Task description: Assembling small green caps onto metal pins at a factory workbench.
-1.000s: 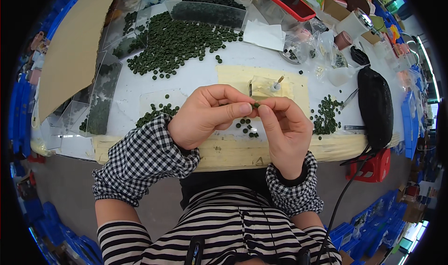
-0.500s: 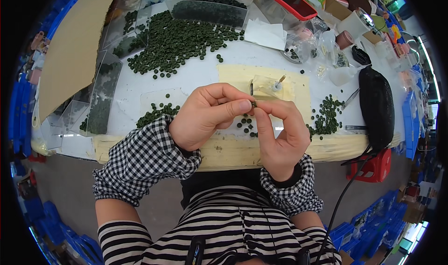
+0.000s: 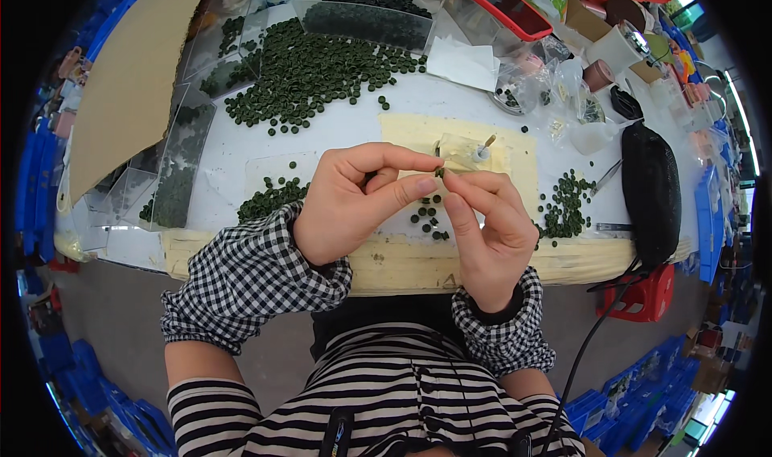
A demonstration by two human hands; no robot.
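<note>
A small dark green round piece (image 3: 439,172) sits at the meeting fingertips of my two hands, partly hidden by them. My left hand (image 3: 342,203) holds it at the tips of the thumb and the straightened forefinger, the other fingers curled. From the other side, my right hand (image 3: 494,236) closes its thumb and fingers near the same piece. Several loose dark green discs (image 3: 426,214) lie on the table just below the fingertips. Behind the hands is a small cream block (image 3: 462,149) with a short upright brownish peg (image 3: 489,141), resting on a yellowish sheet (image 3: 402,129).
A large spread of green discs (image 3: 314,71) lies at the far left, beside clear plastic trays (image 3: 366,26). Smaller heaps flank my hands, at left (image 3: 272,199) and right (image 3: 565,203). A black pouch (image 3: 650,191), tweezers (image 3: 607,177) and a red-edged phone (image 3: 498,6) lie to the right.
My fingertips have risen slightly with the small piece. The left forefinger has straightened and its thumb has moved a little away from it; the right fingertips have shifted slightly.
</note>
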